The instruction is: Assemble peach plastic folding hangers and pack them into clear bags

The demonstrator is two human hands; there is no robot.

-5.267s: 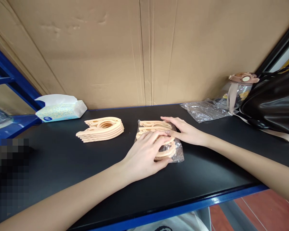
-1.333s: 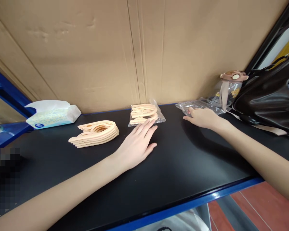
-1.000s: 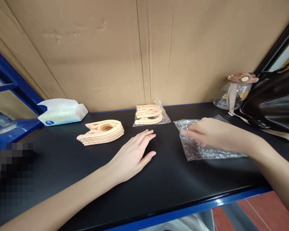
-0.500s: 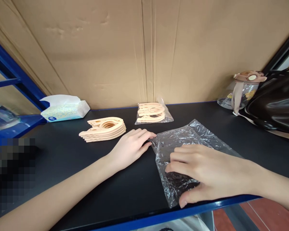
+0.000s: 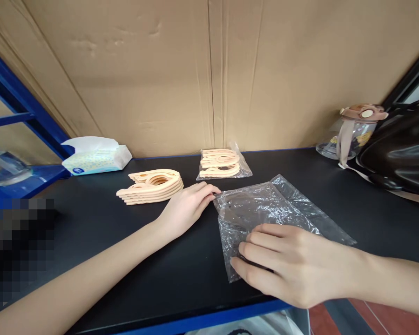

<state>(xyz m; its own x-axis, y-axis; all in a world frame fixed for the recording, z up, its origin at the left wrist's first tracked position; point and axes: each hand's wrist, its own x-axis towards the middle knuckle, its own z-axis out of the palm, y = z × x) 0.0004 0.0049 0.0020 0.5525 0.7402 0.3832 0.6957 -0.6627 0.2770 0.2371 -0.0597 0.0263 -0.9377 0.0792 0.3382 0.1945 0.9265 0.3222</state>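
Your left hand, just left of centre, pinches a corner of the clear bag; your right hand, lower right, lies palm-down over it, loosely spread.

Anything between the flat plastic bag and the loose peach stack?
Yes: the left hand lies between the bag and the stack, fingertips at the bag's far-left corner. Nothing else visible blocks it.

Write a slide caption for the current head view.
Left hand and right hand touch a clear plastic bag near stacked folding hangers.
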